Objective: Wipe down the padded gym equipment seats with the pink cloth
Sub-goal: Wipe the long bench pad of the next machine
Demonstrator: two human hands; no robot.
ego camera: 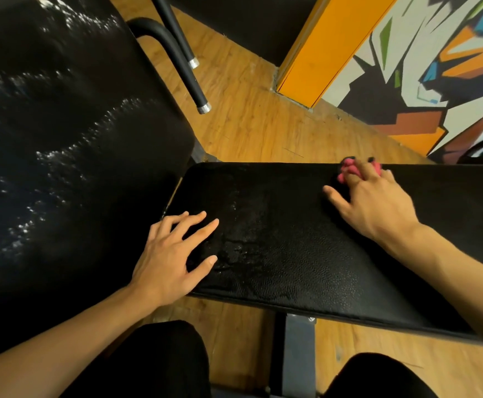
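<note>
Fingers of R hand [375,202] bunch pink cloth [349,169] on seat pad [292,254]; L hand [171,254] flat.

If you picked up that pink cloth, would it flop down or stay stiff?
It would probably flop: the small pink cloth is bunched into soft lumps under the right hand, which a stiff thing could not do. It likely feels light, since fingers alone cover it. It may be damp, because the black padded seat shows wet streaks.

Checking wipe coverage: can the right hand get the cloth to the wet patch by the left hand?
Probably yes. The right hand presses the pink cloth on the seat; bare pad lies between it and the wet patch.
</note>
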